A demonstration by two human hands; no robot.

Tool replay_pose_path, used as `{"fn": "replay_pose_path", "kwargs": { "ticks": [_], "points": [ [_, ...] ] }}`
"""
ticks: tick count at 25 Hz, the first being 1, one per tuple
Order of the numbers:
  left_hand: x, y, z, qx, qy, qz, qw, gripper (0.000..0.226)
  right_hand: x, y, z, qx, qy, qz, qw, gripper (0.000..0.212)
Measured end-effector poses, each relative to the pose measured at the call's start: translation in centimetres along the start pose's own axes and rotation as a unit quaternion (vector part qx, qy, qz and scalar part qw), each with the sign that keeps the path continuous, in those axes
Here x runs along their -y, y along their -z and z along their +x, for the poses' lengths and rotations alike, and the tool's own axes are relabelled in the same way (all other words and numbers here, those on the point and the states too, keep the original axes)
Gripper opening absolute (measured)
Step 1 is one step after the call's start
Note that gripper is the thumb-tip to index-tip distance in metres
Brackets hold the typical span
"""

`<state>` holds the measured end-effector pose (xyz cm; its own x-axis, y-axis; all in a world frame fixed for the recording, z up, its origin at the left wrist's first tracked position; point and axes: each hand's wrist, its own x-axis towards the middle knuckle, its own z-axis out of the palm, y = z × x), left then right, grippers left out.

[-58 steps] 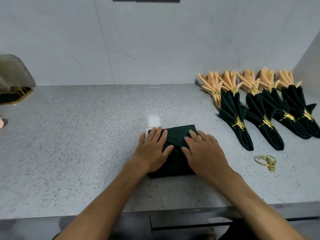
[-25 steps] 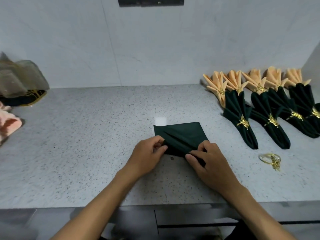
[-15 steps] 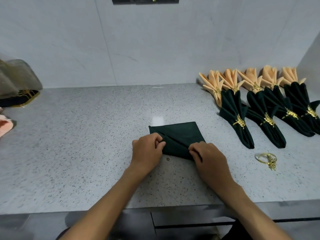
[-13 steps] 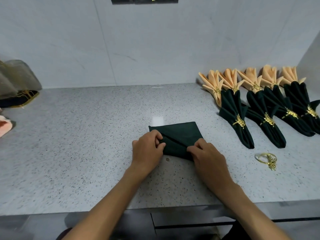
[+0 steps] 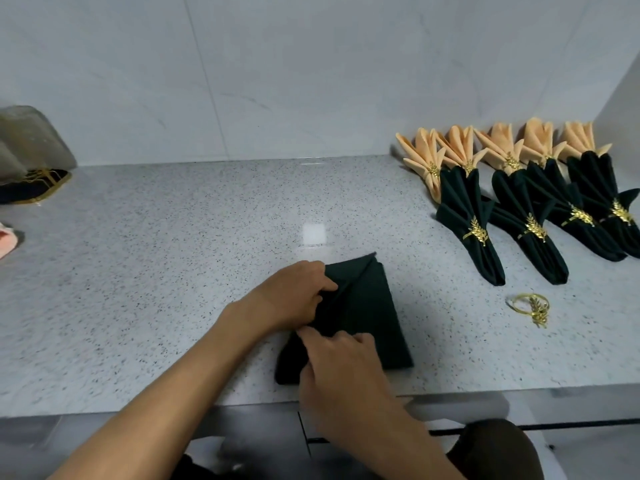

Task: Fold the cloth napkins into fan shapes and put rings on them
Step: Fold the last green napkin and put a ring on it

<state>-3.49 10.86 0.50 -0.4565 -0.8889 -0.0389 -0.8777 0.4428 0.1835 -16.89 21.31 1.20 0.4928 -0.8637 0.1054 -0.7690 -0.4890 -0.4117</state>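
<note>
Dark green napkin [image 5: 363, 317] lying flat on the speckled grey surface [image 5: 173, 271], partly folded, with a diagonal pleat running from its far corner toward the near left. Left hand [image 5: 294, 299] on the napkin's left edge, fingers curled and pinching a fold there. Right hand [image 5: 339, 368] over the near left corner, fingers bent round the cloth and gripping it, just in front of the left hand, fingertips close together. Near edge of the napkin lying close to the surface's front rim.

To the right of the hands, apart from the napkin, a loose gold ring [image 5: 530, 306] with a leaf ornament, lying on the surface. Beyond it, farther right and away, four finished dark green fans [image 5: 474, 216], each bound by a gold leaf ring, lying side by side. Behind those, against the wall, a row of peach fans [image 5: 426, 157], likewise ringed, partly overlapped by the green ones.

Far to the left of the hands, by the wall, a sheer grey pouch [image 5: 24, 140] over a dark item with gold trim [image 5: 31, 188]. Nearer, at the left picture edge, a bit of pink cloth [image 5: 7, 237].
</note>
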Motion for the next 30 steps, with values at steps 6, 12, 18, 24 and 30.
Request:
{"fn": "replay_pose_path", "kwargs": {
  "ticks": [6,12,18,24,30],
  "points": [
    [-3.3,-3.1,-2.9,-0.071,0.056,-0.001,0.996,0.055,-9.0,2.2,-2.2,0.006,0.092,0.083,0.992,0.030],
    [-3.2,-4.4,-3.3,-0.142,0.028,0.044,0.988,0.064,-12.9,2.7,-2.5,0.005,0.206,-0.123,0.971,0.036],
    [-2.8,-4.0,-4.6,-0.130,0.012,-0.032,0.991,0.077,-11.6,3.4,1.1,-0.030,0.064,0.111,0.991,0.023],
    [-2.5,-4.0,-4.9,-0.171,0.020,-0.080,0.982,0.052,-11.3,2.2,4.1,-0.065,-0.004,0.135,0.989,0.016],
    [-3.3,-3.8,-3.8,-0.204,0.048,-0.130,0.969,0.020,-12.1,1.7,4.3,-0.114,-0.045,0.137,0.983,0.017]
  ]
}}
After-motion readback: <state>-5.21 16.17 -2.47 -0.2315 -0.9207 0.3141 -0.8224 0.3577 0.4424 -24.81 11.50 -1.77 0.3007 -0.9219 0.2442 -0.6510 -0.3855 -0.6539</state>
